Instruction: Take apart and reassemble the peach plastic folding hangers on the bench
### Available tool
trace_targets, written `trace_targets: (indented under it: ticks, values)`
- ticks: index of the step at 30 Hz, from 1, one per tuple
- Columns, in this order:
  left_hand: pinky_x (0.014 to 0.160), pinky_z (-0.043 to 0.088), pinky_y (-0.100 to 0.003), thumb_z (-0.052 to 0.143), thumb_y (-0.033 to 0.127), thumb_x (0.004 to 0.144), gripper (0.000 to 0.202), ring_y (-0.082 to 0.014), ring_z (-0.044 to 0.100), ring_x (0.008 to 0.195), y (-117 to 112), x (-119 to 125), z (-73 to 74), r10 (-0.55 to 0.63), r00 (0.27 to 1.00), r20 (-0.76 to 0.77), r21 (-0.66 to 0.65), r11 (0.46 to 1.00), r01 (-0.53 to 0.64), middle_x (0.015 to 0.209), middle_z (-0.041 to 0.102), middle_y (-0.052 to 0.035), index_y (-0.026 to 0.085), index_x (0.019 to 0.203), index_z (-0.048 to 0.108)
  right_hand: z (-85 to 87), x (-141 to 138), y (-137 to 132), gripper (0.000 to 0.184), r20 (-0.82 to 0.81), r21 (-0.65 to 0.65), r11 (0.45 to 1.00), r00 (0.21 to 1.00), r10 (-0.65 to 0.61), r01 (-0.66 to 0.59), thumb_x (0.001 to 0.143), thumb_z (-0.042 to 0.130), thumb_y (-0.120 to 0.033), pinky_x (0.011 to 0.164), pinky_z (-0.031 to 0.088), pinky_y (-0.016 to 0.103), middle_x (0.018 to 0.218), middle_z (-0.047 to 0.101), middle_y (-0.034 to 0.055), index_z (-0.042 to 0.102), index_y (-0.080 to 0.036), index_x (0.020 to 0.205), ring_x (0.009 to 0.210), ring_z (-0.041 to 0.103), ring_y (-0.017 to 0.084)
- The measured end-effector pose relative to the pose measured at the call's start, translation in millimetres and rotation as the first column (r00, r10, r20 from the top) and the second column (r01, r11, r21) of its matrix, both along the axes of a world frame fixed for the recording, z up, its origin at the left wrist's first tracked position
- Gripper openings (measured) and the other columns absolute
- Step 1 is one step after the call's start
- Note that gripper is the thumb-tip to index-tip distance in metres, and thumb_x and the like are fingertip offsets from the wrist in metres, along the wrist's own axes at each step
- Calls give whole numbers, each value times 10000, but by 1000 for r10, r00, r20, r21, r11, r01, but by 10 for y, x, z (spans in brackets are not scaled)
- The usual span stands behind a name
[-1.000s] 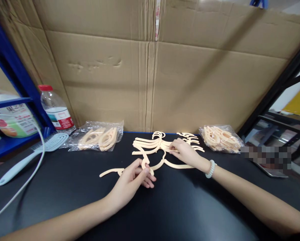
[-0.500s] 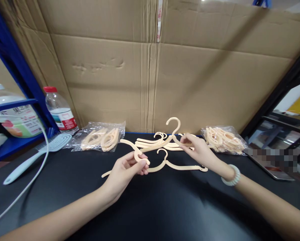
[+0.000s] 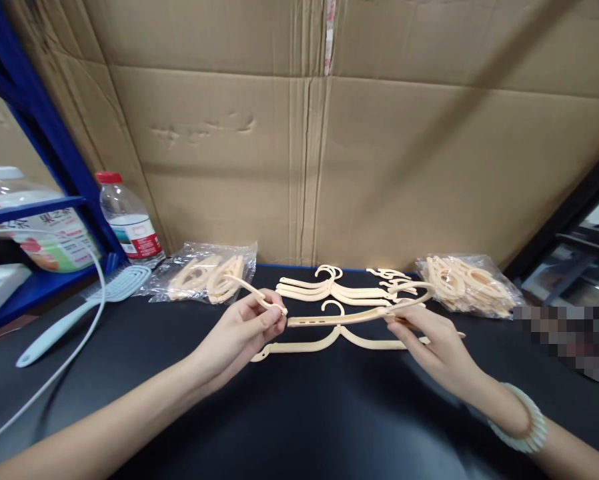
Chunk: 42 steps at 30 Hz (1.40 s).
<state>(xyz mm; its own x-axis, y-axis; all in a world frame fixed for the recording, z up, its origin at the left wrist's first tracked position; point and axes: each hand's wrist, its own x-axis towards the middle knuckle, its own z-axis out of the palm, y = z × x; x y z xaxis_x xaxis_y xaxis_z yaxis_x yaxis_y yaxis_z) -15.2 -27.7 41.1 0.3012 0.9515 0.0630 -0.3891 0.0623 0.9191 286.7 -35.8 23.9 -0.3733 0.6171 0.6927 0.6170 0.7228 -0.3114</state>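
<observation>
My left hand (image 3: 239,337) is closed in a pinch on a thin cream plastic hanger arm piece (image 3: 252,291) that sticks up and to the left. My right hand (image 3: 437,343) is closed on a cream hanger (image 3: 339,319), held level just above the table with its free end close to my left fingertips. Beneath it one assembled hanger (image 3: 324,343) lies flat on the black table (image 3: 299,413). A stack of finished hangers (image 3: 329,290) lies behind, near the cardboard wall.
Two clear bags of cream parts sit at the back, the left bag (image 3: 204,275) and the right bag (image 3: 467,283). A water bottle (image 3: 127,223), a pale blue hairbrush (image 3: 89,300) and a white cable (image 3: 59,363) lie left by the blue shelf (image 3: 39,133). Cardboard (image 3: 329,153) closes the back.
My right hand has tipped the lifted hanger from upright to level and drawn it lower and rightward. My left hand has raised its piece off the table and turned it.
</observation>
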Motion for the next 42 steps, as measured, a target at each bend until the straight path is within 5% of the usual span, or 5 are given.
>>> trace_targets:
  ticks: [9, 14, 21, 42]
  values:
    - [674, 462, -224, 731, 244, 793, 188, -103, 521, 769, -8, 1, -51, -212, 971, 110, -81, 972, 221, 974, 543, -24, 170, 811, 558, -10, 13, -53, 112, 1, 181, 983, 1000, -24, 23, 910, 518, -142, 718, 538, 256, 860, 685, 50, 593, -205, 964, 824, 664, 179]
    - [679, 478, -233, 733, 238, 789, 192, -114, 535, 770, -21, 5, -45, -240, 965, 109, -112, 961, 252, 918, 543, -18, 170, 813, 555, -28, 9, -49, 151, -1, 187, 982, 1000, -7, 7, 896, 539, -133, 725, 564, 278, 885, 709, 48, 624, -230, 975, 824, 688, 192]
    - [654, 513, -226, 774, 221, 739, 232, -101, 574, 696, -57, 27, -21, -223, 968, 113, -161, 958, 239, 850, 566, -11, 156, 789, 557, -24, -3, -57, 289, -31, 126, 989, 997, 75, -70, 886, 519, -71, 720, 577, 321, 964, 717, 54, 622, -254, 1085, 844, 694, 204]
    - [582, 480, -207, 829, 245, 655, 327, -107, 579, 599, -152, 89, -116, -125, 992, -29, -250, 961, 114, 648, 600, 3, 151, 667, 515, -48, -45, -86, 161, 21, 240, 971, 1000, -11, 6, 876, 540, -102, 640, 557, 284, 822, 704, 40, 626, -234, 912, 736, 683, 189]
